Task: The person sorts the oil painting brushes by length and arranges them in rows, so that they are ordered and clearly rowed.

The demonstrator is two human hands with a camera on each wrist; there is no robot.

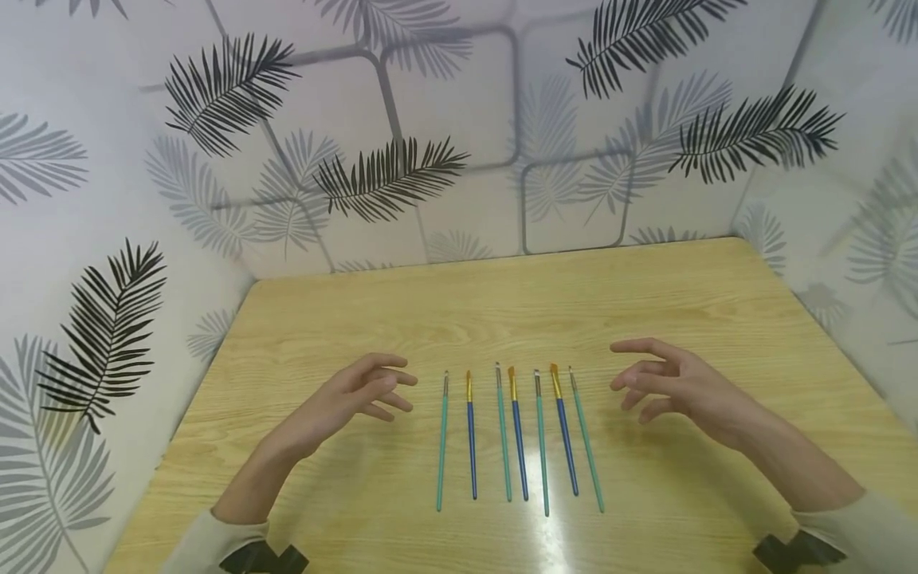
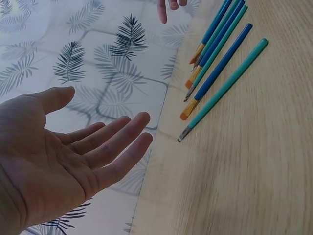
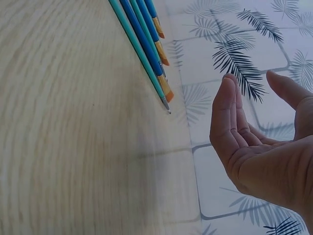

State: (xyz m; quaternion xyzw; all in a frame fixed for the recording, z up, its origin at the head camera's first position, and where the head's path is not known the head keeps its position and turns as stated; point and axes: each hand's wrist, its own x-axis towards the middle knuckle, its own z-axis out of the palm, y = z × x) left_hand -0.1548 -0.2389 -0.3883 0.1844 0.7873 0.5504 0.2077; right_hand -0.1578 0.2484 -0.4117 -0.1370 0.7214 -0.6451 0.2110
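1. Pale sleeves point(image 1: 871, 530) come first.
2. Left hand point(image 1: 358, 391) hangs loosely spread, holding nothing; right hand point(image 1: 674, 384), fingers softly bent, is also unfilled.
3. Seven paintbrushes point(image 1: 519, 442) lie on the table point(image 1: 358, 311) between the hands; a light fingertip pinch should suit something so thin.
4. Beyond both hands, leafy wall point(image 1: 459, 215); no container shows.

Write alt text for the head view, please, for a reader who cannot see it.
Seven paintbrushes, alternately green-handled and blue-handled, lie in a row on a wooden table between a person's left grip and right grip, both empty. Leaf-patterned walls rise behind.
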